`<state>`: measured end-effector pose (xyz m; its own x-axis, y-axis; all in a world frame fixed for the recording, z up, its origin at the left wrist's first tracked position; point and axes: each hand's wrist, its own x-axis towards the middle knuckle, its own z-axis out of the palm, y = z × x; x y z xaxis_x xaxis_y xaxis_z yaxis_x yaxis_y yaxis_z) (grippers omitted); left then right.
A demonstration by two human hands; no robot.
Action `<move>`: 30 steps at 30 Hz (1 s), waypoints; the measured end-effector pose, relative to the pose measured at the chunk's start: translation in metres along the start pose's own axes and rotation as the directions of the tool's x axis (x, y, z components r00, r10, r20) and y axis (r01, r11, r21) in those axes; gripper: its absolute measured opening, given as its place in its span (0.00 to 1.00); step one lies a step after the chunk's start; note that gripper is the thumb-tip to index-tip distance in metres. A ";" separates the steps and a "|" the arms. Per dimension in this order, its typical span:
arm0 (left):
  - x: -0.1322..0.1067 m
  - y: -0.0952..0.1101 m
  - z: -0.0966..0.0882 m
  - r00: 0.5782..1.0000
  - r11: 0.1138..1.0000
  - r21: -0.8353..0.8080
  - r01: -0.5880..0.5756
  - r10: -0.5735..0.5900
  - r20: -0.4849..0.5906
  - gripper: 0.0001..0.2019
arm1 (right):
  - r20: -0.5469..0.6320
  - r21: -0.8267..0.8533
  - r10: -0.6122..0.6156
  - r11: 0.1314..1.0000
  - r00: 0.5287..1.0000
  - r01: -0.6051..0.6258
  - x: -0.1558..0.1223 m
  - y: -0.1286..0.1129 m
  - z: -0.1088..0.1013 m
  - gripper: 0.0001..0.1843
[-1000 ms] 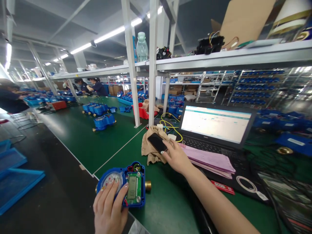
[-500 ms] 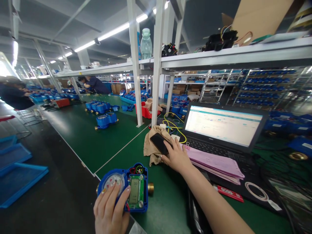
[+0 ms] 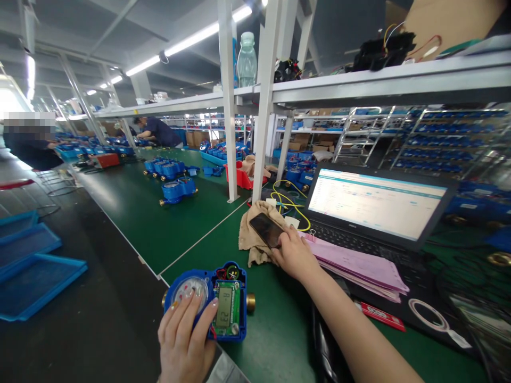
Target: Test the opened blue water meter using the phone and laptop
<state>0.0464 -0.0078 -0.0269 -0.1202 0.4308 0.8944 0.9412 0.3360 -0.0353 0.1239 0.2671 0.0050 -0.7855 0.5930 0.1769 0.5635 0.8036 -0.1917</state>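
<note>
A blue water meter with a round dial and an exposed green LCD board lies at the near edge of the green bench; the display shows digits. My left hand rests on it, fingertips spread over the dial. My right hand reaches forward and holds a black phone tilted above a tan cloth. Right of that hand lies a stack of pink papers in front of an open laptop.
Other blue meters sit farther along the bench. White shelf posts stand ahead, with a bottle on the shelf. Blue trays lie at the left. A white cable coil lies right. Other people work in the distance.
The meter's display now shows digits; it was blank before. My right hand has lifted the phone a little off the cloth. The view has shifted slightly.
</note>
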 end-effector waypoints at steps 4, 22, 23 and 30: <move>0.001 0.001 -0.001 1.000 1.000 0.007 -0.009 0.009 -0.003 0.14 | -0.006 -0.032 -0.010 0.999 1.000 0.010 0.001 0.000 -0.002 0.16; 0.001 0.011 0.002 0.995 0.999 0.000 0.035 -0.035 -0.091 0.13 | 0.066 -0.190 0.073 0.980 0.995 -0.059 -0.001 0.003 -0.002 0.15; 0.001 0.011 0.002 0.995 0.999 0.001 0.032 -0.031 -0.094 0.13 | 0.069 -0.195 0.071 0.979 0.995 -0.057 -0.001 0.003 -0.002 0.15; 0.002 0.013 0.000 0.996 1.000 0.022 0.013 -0.011 -0.087 0.09 | 0.058 -0.218 0.067 0.974 0.996 -0.053 -0.002 0.006 0.001 0.16</move>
<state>0.0582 -0.0022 -0.0253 -0.1031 0.3526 0.9301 0.9322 0.3604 -0.0333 0.1292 0.2708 0.0023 -0.7596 0.6414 0.1075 0.6463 0.7630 0.0145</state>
